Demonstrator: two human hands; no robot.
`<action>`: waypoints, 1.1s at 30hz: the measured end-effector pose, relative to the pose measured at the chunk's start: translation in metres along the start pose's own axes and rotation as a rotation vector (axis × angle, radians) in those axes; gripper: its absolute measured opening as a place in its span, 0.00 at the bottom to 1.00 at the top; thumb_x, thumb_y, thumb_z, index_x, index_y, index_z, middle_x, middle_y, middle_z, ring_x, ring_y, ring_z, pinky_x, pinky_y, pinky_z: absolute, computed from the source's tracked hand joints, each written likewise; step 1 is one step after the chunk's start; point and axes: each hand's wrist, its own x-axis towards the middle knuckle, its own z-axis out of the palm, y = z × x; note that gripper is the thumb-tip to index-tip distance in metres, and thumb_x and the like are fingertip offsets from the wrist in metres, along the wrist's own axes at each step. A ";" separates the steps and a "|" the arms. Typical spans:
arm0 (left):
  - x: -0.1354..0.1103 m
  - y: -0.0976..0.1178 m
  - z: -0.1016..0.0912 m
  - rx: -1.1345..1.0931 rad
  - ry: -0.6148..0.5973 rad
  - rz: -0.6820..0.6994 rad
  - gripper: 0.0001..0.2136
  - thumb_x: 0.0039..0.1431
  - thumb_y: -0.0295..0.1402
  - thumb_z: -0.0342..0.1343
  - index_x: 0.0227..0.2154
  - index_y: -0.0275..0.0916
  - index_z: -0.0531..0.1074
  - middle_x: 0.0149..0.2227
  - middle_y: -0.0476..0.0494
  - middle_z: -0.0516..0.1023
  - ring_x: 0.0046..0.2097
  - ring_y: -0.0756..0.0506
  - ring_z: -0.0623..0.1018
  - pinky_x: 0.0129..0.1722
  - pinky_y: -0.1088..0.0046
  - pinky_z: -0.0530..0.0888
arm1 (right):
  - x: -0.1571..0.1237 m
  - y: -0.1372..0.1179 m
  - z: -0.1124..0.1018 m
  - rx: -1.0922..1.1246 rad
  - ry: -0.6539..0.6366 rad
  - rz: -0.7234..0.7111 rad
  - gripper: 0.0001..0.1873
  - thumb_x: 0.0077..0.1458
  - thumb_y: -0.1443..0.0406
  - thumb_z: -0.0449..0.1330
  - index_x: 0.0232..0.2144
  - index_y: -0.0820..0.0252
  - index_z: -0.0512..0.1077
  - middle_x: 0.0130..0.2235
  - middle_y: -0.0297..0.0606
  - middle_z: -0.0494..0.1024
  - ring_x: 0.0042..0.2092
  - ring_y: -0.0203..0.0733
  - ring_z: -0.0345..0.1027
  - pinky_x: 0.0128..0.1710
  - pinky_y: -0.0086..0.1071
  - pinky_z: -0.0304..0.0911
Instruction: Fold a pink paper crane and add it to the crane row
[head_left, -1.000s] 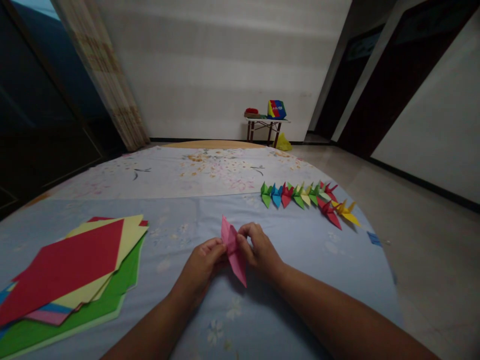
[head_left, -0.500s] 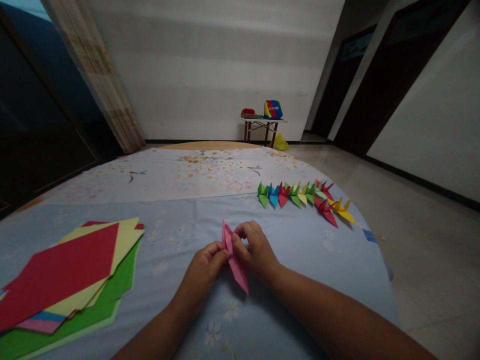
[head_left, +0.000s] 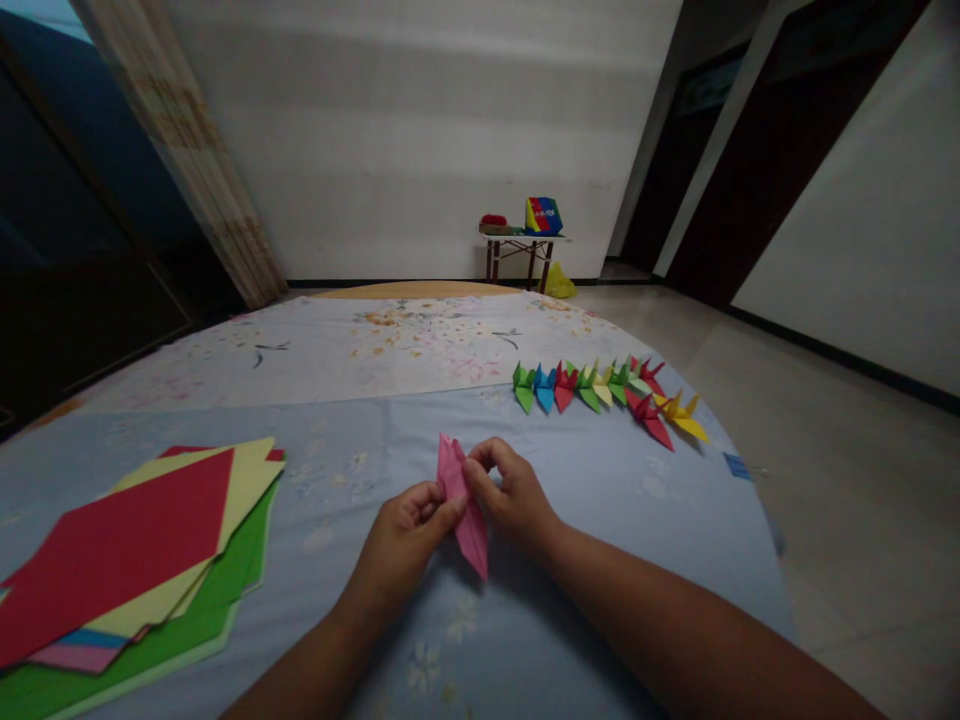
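A piece of folded pink origami paper, long and pointed at its lower end, is held between my two hands just above the table. My left hand pinches its left edge between thumb and fingers, the thumb lying over the front. On the other side my right hand grips the upper right edge with thumb and forefinger. The fingers cover the paper's middle. Beyond my right hand stands a row of folded paper cranes in green, blue, red and pale yellow, with a yellow crane at its right end.
A stack of coloured paper sheets, red on top, lies at the left of the round table. A flowered cloth covers the table. A blue clip sits at its right edge. A small side table stands by the wall.
The pink paper has turned slightly, showing more of its front face. My left thumb has moved a little to the right across it. My right hand keeps its pinch.
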 end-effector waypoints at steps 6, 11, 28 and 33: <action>0.002 0.000 -0.004 -0.092 0.015 -0.023 0.11 0.46 0.38 0.61 0.28 0.34 0.74 0.25 0.46 0.78 0.27 0.49 0.75 0.31 0.74 0.70 | 0.002 0.000 -0.007 0.251 -0.109 0.130 0.11 0.55 0.60 0.54 0.36 0.61 0.67 0.33 0.35 0.71 0.35 0.35 0.64 0.37 0.30 0.59; 0.004 0.000 -0.007 -0.121 0.003 -0.019 0.11 0.48 0.37 0.61 0.31 0.34 0.75 0.26 0.45 0.78 0.28 0.49 0.75 0.32 0.74 0.70 | 0.002 0.006 -0.009 0.286 -0.294 0.163 0.15 0.48 0.58 0.61 0.36 0.62 0.71 0.33 0.36 0.73 0.35 0.37 0.65 0.36 0.30 0.60; 0.004 0.001 -0.010 0.099 0.108 0.026 0.09 0.47 0.37 0.60 0.26 0.35 0.76 0.24 0.46 0.78 0.27 0.49 0.75 0.29 0.76 0.69 | 0.002 0.005 -0.002 0.326 -0.216 0.287 0.10 0.47 0.61 0.60 0.26 0.64 0.73 0.26 0.34 0.74 0.28 0.34 0.65 0.31 0.29 0.60; 0.004 0.002 -0.011 0.128 0.099 0.033 0.10 0.46 0.38 0.60 0.24 0.35 0.76 0.25 0.46 0.78 0.28 0.48 0.75 0.30 0.75 0.69 | 0.003 0.006 -0.002 0.365 -0.220 0.315 0.11 0.45 0.59 0.62 0.25 0.64 0.73 0.25 0.34 0.74 0.27 0.34 0.64 0.30 0.29 0.59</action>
